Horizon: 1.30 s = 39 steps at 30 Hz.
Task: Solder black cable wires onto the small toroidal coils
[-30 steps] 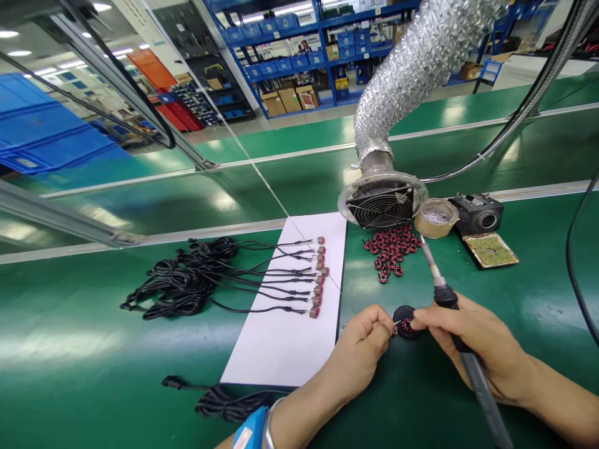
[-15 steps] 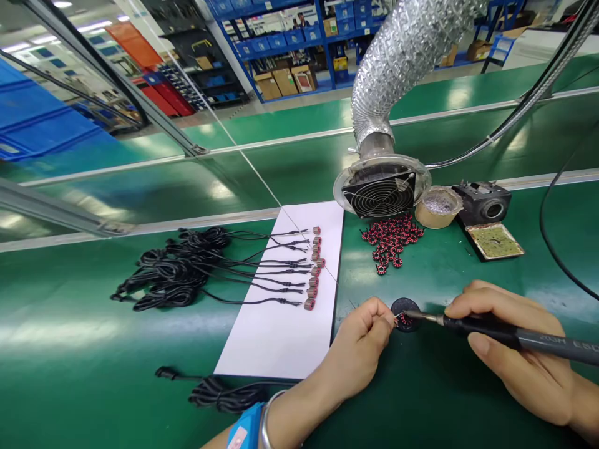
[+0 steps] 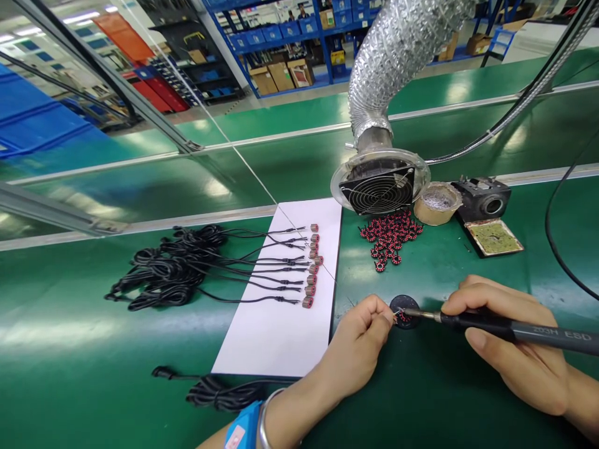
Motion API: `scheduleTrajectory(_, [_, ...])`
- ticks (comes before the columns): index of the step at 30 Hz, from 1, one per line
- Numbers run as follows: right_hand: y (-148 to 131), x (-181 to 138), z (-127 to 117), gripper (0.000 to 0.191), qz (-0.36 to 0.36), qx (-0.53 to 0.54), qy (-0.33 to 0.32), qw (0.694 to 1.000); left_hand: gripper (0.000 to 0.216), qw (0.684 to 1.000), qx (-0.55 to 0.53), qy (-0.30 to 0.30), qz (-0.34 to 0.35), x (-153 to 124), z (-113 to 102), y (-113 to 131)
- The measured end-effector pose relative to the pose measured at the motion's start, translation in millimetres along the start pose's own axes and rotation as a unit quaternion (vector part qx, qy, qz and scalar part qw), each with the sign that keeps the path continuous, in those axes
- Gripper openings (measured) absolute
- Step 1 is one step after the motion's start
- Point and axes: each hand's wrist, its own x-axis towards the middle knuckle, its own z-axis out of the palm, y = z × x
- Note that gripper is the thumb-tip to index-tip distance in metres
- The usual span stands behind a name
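My left hand (image 3: 362, 343) is closed in a pinch, with the short light end of a thin wire (image 3: 397, 313) showing at its fingertips. My right hand (image 3: 510, 343) grips a soldering iron (image 3: 528, 330) like a pen. The iron's tip meets a small red-and-black ring part (image 3: 403, 316) on a round black disc (image 3: 412, 302), close to the left fingertips. Exactly what touches the tip is too small to tell. A coiled black cable (image 3: 224, 393) runs under my left forearm, where its far end is hidden.
A white sheet (image 3: 271, 343) carries several wired metal-and-red parts (image 3: 311, 279), their black cables (image 3: 173, 268) bundled leftward. Loose red-and-black rings (image 3: 390, 234) lie below a fume extractor fan (image 3: 381, 190). A tape roll (image 3: 436, 212), an iron stand (image 3: 486, 199) and a sponge tray (image 3: 493, 238) sit right.
The view has shifted slightly. Both hands keep their grips, and the soldering iron's tip stays at the ring part on the disc, with the iron turned a little.
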Motion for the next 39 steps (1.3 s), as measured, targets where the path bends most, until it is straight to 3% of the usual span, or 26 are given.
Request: scheduleTrajectory(39, [-12,-3,7,0.025,-0.059,0.024,0.028,0.998,0.038,1.0,0.002,-0.004,0.002,1,2,1])
